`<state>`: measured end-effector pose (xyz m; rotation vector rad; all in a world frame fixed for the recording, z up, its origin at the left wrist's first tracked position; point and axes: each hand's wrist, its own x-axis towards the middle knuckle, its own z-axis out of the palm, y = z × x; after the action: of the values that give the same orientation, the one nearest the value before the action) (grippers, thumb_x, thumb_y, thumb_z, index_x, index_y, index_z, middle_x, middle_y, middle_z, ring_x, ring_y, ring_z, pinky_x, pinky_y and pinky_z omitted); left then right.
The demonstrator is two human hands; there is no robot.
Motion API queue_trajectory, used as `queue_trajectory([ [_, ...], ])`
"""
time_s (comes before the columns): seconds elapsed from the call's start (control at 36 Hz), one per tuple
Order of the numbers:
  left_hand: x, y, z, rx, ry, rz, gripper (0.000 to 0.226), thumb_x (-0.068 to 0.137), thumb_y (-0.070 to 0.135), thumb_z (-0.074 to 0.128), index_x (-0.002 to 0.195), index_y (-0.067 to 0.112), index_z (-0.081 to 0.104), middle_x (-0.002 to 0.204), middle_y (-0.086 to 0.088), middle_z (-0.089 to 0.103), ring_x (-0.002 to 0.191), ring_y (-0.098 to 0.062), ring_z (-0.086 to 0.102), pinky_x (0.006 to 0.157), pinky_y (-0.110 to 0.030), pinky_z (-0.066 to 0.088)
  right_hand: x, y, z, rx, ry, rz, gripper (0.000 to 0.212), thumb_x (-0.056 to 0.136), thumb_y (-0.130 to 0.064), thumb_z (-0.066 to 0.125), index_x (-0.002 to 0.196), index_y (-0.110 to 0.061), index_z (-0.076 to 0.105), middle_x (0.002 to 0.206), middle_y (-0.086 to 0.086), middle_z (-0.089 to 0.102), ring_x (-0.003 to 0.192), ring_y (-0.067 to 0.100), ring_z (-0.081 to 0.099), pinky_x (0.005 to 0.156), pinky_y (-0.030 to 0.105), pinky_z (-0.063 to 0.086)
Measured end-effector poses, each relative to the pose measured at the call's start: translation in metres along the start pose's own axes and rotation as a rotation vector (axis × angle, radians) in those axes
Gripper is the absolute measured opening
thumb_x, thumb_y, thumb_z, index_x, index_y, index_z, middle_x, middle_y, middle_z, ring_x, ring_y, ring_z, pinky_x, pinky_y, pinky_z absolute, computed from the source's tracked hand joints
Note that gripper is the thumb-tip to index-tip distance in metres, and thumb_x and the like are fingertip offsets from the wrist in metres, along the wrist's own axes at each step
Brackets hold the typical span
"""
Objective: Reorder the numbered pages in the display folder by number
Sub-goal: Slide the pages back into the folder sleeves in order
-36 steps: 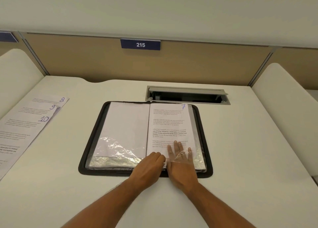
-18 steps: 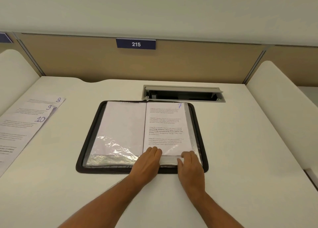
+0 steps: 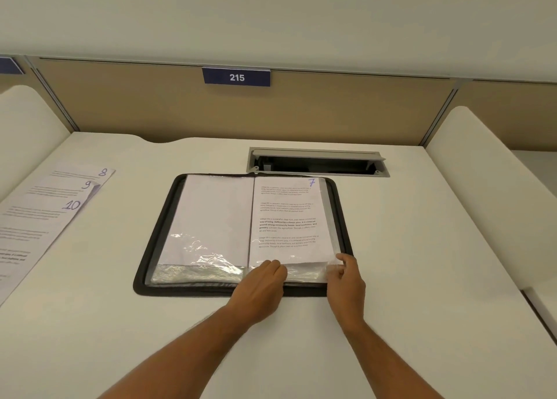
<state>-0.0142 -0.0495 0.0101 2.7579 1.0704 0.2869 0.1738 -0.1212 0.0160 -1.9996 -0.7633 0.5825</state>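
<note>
Folder: the display folder point(image 3: 339, 217) is lying open and flat on the desk, just ahead of both my hands; it is a rectangle with rounded corners and a black, soft-looking border.
Right page: the sheet marked 7 point(image 3: 286, 220) is sitting in the right sleeve, white paper with small printed text, directly ahead of my hands.
Left page: a blank white sheet point(image 3: 211, 217) is lying in the left sleeve, ahead and to the left of my left hand.
Sleeves: the clear plastic point(image 3: 199, 273) is shining and wrinkling along the near edge, beside my left hand.
Left hand: my left hand point(image 3: 260, 285) is resting with curled fingers on the near edge of the right sleeve; whether it is pinching the plastic, I cannot tell.
Right hand: my right hand point(image 3: 345, 281) is pinching the near right corner of the plastic sleeve between thumb and fingers.
Hands together: they are staying apart, with the sleeve's edge between them.
Loose pages: sheets marked 8, 9 and 10 point(image 3: 45, 214) are lying fanned on the desk, well to the left of my left hand.
Desk: the white desk point(image 3: 422, 278) is smooth and matt under my forearms.
Far side: a grey rectangular cable slot point(image 3: 316, 161) is opening beyond the folder; a blue plate reading 215 point(image 3: 236, 77) is hanging above it.
</note>
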Motion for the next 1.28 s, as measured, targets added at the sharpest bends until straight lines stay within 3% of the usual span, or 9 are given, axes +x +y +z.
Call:
queue_trajectory([
  [0.14, -0.01, -0.001, 0.003, -0.045, 0.02, 0.086, 0.014, 0.085, 0.005, 0.062, 0.086, 0.018, 0.057, 0.084, 0.002, 0.055, 0.072, -0.015, 0.047, 0.056, -0.027, 0.039, 0.003, -0.005, 0.004, 0.225, -0.038, 0.184, 0.031, 0.094, -0.015, 0.059, 0.12, -0.03, 0.063, 0.113, -0.007, 0.067, 0.103, 0.02, 0.066, 0.09, 0.041, 0.061],
  [0.28, -0.015, -0.003, -0.002, -0.147, 0.033, 0.077, 0.007, 0.094, 0.012, 0.053, 0.092, 0.018, 0.057, 0.09, 0.003, 0.055, 0.079, -0.013, 0.046, 0.062, -0.028, 0.042, 0.009, -0.016, 0.004, 0.266, 0.078, 0.267, 0.007, 0.096, -0.018, 0.066, 0.103, -0.019, 0.066, 0.1, -0.001, 0.069, 0.09, 0.017, 0.065, 0.074, 0.029, 0.054],
  [0.47, -0.001, -0.005, -0.042, -0.575, 0.124, -0.242, 0.003, 0.097, 0.021, 0.059, 0.099, 0.022, 0.061, 0.093, 0.012, 0.06, 0.083, -0.005, 0.056, 0.074, -0.018, 0.049, 0.016, -0.049, 0.024, 0.467, 0.138, 0.415, 0.035, 0.092, -0.012, 0.074, 0.124, -0.014, 0.06, 0.104, 0.007, 0.069, 0.094, 0.025, 0.069, 0.084, 0.039, 0.061],
  [0.61, 0.017, -0.023, -0.071, -0.823, 0.182, -0.484, 0.006, 0.096, 0.031, 0.062, 0.095, 0.026, 0.064, 0.092, 0.013, 0.068, 0.085, -0.002, 0.064, 0.077, -0.018, 0.054, -0.011, -0.094, 0.049, 0.415, 0.058, 0.191, 0.014, 0.099, -0.011, 0.063, 0.111, -0.015, 0.068, 0.106, -0.001, 0.072, 0.092, 0.014, 0.068, 0.061, 0.017, 0.051],
  [0.75, 0.02, -0.054, -0.095, -1.02, 0.234, -0.573, 0.028, 0.098, 0.051, 0.055, 0.099, 0.025, 0.066, 0.092, 0.009, 0.071, 0.086, -0.009, 0.069, 0.083, -0.032, 0.058, -0.042, -0.127, 0.085, 0.15, -0.055, -0.163, 0.012, 0.103, -0.022, 0.06, 0.112, -0.023, 0.068, 0.111, -0.01, 0.067, 0.099, 0.011, 0.066, 0.072, 0.009, 0.051],
  [0.86, 0.012, -0.081, -0.103, -1.03, 0.259, -0.611, 0.043, 0.095, 0.062, 0.054, 0.092, 0.021, 0.066, 0.086, 0.005, 0.071, 0.083, -0.013, 0.07, 0.083, -0.034, 0.06, -0.066, -0.138, 0.115, -0.019, -0.126, -0.424, 0.014, 0.101, -0.018, 0.063, 0.114, -0.02, 0.07, 0.104, -0.015, 0.061, 0.089, 0.001, 0.062, 0.076, 0.002, 0.045],
  [0.97, -0.002, -0.106, -0.108, -0.987, 0.299, -0.682, 0.046, 0.094, 0.046, 0.065, 0.066, 0.016, 0.045, 0.059, 0.003, 0.045, 0.057, -0.012, 0.044, 0.061, -0.027, 0.046, -0.081, -0.14, 0.139, -0.068, -0.261, -0.576, 0.012, 0.103, -0.019, 0.061, 0.11, -0.022, 0.069, 0.099, -0.017, 0.062, 0.095, 0.004, 0.062, 0.079, 0.006, 0.048],
  [1.14, -0.024, -0.152, -0.103, -0.937, 0.297, -0.798, 0.032, 0.09, 0.025, 0.065, 0.068, 0.016, 0.043, 0.062, 0.001, 0.041, 0.059, -0.015, 0.041, 0.062, -0.034, 0.047, -0.08, -0.127, 0.154, -0.097, -0.225, -0.616, 0.027, 0.103, -0.038, 0.053, 0.114, -0.022, 0.072, 0.112, -0.011, 0.068, 0.102, 0.0, 0.058, 0.093, 0.012, 0.045],
  [1.28, -0.042, -0.182, -0.101, -0.865, 0.279, -0.878, 0.039, 0.088, 0.022, 0.065, 0.064, 0.019, 0.035, 0.057, 0.005, 0.033, 0.055, -0.015, 0.035, 0.058, -0.035, 0.045, -0.069, -0.116, 0.161, -0.375, -0.265, -0.533, 0.032, 0.104, -0.034, 0.056, 0.132, -0.022, 0.064, 0.137, -0.004, 0.059, 0.123, 0.011, 0.05, 0.111, 0.034, 0.04],
])
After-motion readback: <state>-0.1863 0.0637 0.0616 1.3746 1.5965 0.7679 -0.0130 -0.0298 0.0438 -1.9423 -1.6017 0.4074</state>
